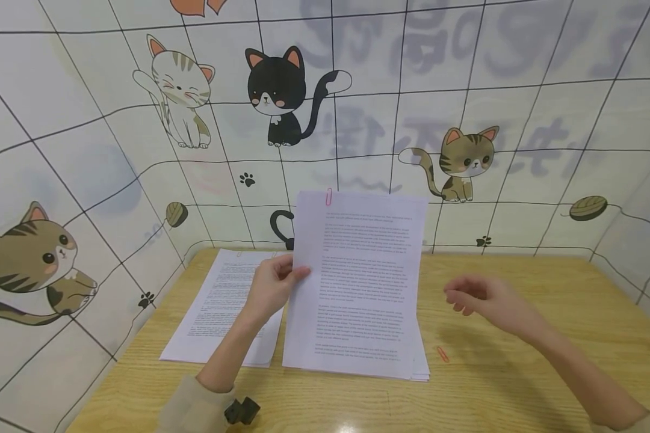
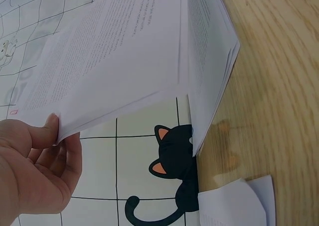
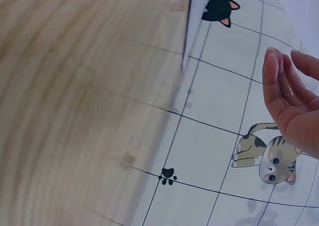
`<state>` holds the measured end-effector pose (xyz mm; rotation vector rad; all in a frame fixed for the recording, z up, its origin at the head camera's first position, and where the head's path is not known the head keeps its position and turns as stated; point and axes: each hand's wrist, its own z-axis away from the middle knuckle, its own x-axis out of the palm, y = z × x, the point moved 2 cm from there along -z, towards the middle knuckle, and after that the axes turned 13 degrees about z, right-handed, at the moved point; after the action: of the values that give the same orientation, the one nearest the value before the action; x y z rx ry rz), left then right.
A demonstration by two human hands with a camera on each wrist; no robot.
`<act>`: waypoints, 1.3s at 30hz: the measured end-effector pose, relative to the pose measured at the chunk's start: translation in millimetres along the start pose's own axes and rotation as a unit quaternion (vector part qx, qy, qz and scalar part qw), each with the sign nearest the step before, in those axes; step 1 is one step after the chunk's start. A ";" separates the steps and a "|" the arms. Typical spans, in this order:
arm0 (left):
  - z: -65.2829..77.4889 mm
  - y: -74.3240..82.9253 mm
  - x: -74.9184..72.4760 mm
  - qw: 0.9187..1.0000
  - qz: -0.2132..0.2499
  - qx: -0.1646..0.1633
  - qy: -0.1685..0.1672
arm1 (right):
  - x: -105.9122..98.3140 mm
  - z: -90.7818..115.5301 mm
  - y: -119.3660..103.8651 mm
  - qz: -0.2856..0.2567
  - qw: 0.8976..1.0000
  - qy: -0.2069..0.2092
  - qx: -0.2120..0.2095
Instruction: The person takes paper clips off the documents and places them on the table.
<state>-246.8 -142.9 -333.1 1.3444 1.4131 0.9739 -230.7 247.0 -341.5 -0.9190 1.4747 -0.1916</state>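
Observation:
My left hand (image 1: 273, 285) pinches the left edge of printed sheets (image 1: 360, 288), thumb in front. They stand raised over the table, and a pink paper clip (image 1: 328, 196) sits on their top edge, toward the left. In the left wrist view, the left hand (image 2: 42, 171) grips a corner of the sheets (image 2: 119, 61), while more sheets (image 2: 213, 61) hang apart beside them. To the right of the paper, my right hand (image 1: 479, 297) hovers with loosely bent fingers. No object shows in it in the right wrist view, where the fingers (image 3: 281, 81) sit close together.
Another printed stack (image 1: 222, 307) lies at the left of the wooden table (image 1: 520, 385), with clips at its top edge. A loose pinkish-red paper clip (image 1: 442, 354) lies right of the held sheets. Behind the table rises a tile-patterned wall with cartoon cats (image 1: 276, 96).

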 end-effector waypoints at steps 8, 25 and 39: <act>0.1 0.0 0.4 1.000 -0.009 0.000 0.003 | -8.6 -4.6 -12.1 0.002 0.999 0.046 0.006; 0.4 -0.4 1.7 1.000 -0.027 0.010 0.003 | -11.3 -20.2 -47.5 -0.018 0.990 0.133 -0.029; 3.6 -4.4 3.0 0.995 -0.079 0.064 0.003 | -3.2 -31.1 -81.7 -0.066 0.978 0.187 -0.063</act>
<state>-244.4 -140.5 -338.6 1.3004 1.5817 0.7960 -225.3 182.3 -282.8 -1.1292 1.7880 -0.3884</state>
